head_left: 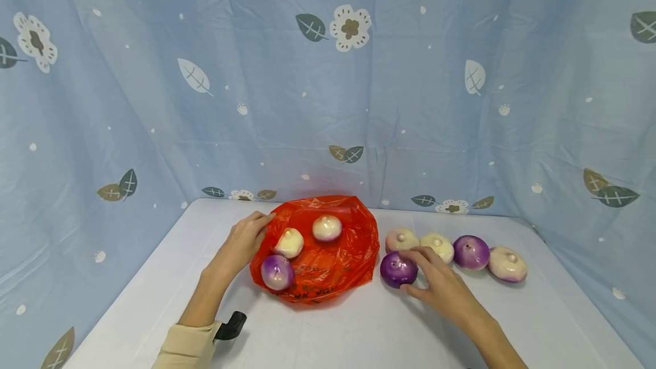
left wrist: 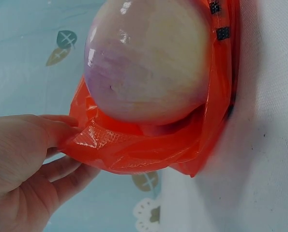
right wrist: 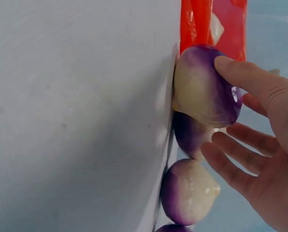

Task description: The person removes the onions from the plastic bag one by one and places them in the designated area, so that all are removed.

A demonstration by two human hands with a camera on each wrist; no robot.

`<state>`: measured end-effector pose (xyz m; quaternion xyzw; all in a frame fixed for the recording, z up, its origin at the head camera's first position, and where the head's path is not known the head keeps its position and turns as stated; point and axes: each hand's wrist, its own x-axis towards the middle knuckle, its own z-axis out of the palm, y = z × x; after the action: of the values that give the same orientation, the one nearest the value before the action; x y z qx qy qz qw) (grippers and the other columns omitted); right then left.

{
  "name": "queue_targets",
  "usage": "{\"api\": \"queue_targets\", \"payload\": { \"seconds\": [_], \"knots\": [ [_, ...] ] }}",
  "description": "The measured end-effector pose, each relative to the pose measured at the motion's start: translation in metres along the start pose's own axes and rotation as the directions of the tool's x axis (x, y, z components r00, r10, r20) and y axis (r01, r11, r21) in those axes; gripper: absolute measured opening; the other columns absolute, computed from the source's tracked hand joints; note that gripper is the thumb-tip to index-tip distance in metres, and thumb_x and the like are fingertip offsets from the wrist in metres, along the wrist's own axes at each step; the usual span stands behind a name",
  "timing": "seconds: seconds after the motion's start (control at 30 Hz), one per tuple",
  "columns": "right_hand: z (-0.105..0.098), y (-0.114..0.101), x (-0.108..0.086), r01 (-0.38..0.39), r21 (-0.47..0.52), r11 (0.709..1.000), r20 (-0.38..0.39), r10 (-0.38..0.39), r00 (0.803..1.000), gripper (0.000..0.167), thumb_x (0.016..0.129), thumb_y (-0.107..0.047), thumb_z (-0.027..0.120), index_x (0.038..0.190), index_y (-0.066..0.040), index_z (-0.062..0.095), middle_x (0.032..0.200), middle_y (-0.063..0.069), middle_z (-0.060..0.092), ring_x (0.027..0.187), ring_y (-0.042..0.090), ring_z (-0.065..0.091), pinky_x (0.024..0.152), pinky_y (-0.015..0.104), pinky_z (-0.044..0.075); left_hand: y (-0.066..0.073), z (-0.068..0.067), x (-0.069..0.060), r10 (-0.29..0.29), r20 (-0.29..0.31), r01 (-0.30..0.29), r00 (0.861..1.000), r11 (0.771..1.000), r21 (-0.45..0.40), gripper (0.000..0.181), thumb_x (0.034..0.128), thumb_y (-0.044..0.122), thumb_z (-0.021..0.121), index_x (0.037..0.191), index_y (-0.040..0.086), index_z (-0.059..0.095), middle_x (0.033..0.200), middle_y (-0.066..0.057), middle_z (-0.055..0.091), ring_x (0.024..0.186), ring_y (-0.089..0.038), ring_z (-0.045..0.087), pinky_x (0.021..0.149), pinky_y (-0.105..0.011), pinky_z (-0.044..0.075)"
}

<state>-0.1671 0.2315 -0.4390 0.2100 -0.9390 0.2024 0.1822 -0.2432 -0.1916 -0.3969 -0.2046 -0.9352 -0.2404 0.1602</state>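
Fingers of the left hand (head_left: 246, 239) pinch the rim of the red bag (head_left: 335, 258); should that pinch slacken, the limp plastic would probably fold inward. Risk noted: the row of four onions (head_left: 471, 252), near the right hand (head_left: 437, 282), could roll if knocked. That hand's thumb and fingers clasp a purple onion (head_left: 397, 270) just beside the bag; its gloss may cause slippage.

Head view: bright, diffuse light; small glints on glossy onions (head_left: 471, 252); soft shadows on white surface (head_left: 338, 337). Wrist views: dimmer, greyer, slightly soft.
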Motion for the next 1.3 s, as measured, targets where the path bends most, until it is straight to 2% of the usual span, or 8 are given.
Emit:
{"api": "queue_targets", "payload": {
  "seconds": [0.4, 0.7, 0.9, 1.03, 1.3],
  "knots": [
    [-0.007, -0.005, 0.013, 0.047, 0.002, 0.999, -0.048, -0.046, 0.998, 0.059, 0.075, -0.034, 0.085, 0.127, -0.022, 0.062, 0.121, -0.003, 0.061, 0.112, 0.018, 0.063, 0.090, 0.042, 0.058, -0.002, 0.001, 0.000, -0.004, 0.003, 0.004, 1.000, 1.000, 0.006, 0.039, 0.0890, -0.004, 0.064, 0.128, -0.001, 0.063, 0.110, -0.015, 0.067, 0.100, -0.031, 0.068, 0.087, -0.044, 0.059],
    [-0.012, -0.010, 0.023, 0.016, 0.029, 0.999, -0.002, -0.016, 1.000, 0.059, 0.079, -0.032, 0.082, 0.131, -0.020, 0.059, 0.124, 0.002, 0.060, 0.116, 0.027, 0.062, 0.093, 0.051, 0.055, -0.002, 0.001, 0.000, -0.002, 0.007, 0.002, 1.000, 1.000, 0.010, 0.039, 0.0893, -0.003, 0.064, 0.128, -0.001, 0.063, 0.110, -0.015, 0.067, 0.101, -0.031, 0.068, 0.088, -0.045, 0.059],
    [-0.016, -0.015, 0.030, -0.009, 0.061, 0.998, 0.037, 0.007, 0.999, 0.059, 0.081, -0.034, 0.080, 0.135, -0.029, 0.055, 0.128, -0.002, 0.058, 0.120, 0.023, 0.059, 0.093, 0.051, 0.056, -0.001, 0.001, 0.000, -0.005, 0.009, 0.005, 1.000, 1.000, 0.010, 0.038, 0.0892, -0.004, 0.064, 0.127, -0.001, 0.063, 0.110, -0.016, 0.067, 0.102, -0.031, 0.068, 0.088, -0.045, 0.059],
    [-0.017, -0.019, 0.036, 0.005, 0.070, 0.998, 0.025, -0.007, 1.000, 0.056, 0.083, -0.036, 0.078, 0.134, -0.029, 0.056, 0.128, -0.003, 0.057, 0.119, 0.020, 0.060, 0.092, 0.049, 0.057, -0.002, 0.001, 0.000, 0.001, 0.005, -0.001, 1.000, 1.000, 0.012, 0.038, 0.0891, -0.004, 0.064, 0.127, -0.001, 0.063, 0.110, -0.016, 0.068, 0.101, -0.031, 0.068, 0.088, -0.045, 0.059],
    [-0.015, -0.026, 0.049, 0.051, 0.054, 0.997, -0.002, -0.051, 0.999, 0.055, 0.082, -0.035, 0.079, 0.132, -0.023, 0.059, 0.125, 0.001, 0.059, 0.115, 0.022, 0.061, 0.090, 0.047, 0.058, -0.002, 0.000, 0.000, 0.010, -0.002, -0.010, 1.000, 1.000, 0.012, 0.038, 0.0893, -0.003, 0.064, 0.127, -0.001, 0.063, 0.109, -0.016, 0.068, 0.100, -0.031, 0.068, 0.087, -0.044, 0.059]
  ]
}}
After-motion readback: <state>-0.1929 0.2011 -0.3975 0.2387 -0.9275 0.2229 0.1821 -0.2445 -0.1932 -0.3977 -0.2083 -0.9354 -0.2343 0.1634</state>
